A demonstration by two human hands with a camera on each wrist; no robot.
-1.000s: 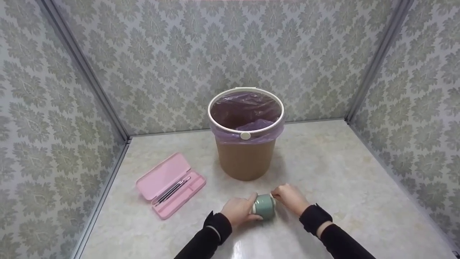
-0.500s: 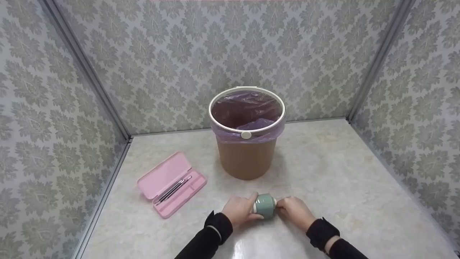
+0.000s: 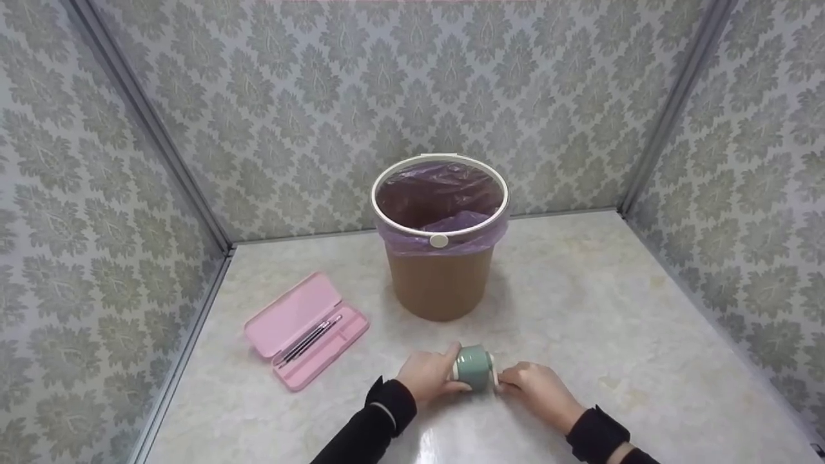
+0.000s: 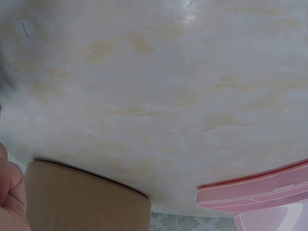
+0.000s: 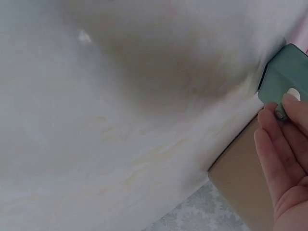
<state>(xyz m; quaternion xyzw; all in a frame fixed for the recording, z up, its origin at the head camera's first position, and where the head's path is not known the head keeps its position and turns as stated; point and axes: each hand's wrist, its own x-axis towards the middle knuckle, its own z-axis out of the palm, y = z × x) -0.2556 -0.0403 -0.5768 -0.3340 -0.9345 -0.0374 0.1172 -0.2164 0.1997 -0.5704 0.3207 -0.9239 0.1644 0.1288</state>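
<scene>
A green hand-crank pencil sharpener [image 3: 474, 368] lies sideways in front of the bin, low over the table. My left hand [image 3: 424, 377] grips its left end, thumb on top and fingers below. On its right end is a white crank handle [image 3: 495, 372], whose small green knob [image 5: 280, 113] shows in the right wrist view. My right hand [image 3: 538, 390] pinches that knob between thumb and fingertips. Only the edge of my left hand appears in the left wrist view, with the sharpener out of frame there. Whatever is inside the sharpener is hidden.
Behind the hands stands a brown bin [image 3: 439, 287] with a white rim and a purple liner. To the left lies a pink pencil case [image 3: 293, 316], lid up, with several dark pencils or pens [image 3: 309, 341] inside. Patterned panels [image 3: 445, 84] enclose the table on three sides.
The right hand has moved down and slightly right, swinging the crank handle from upper to lower position. My left hand and the sharpener body stay almost in place.
</scene>
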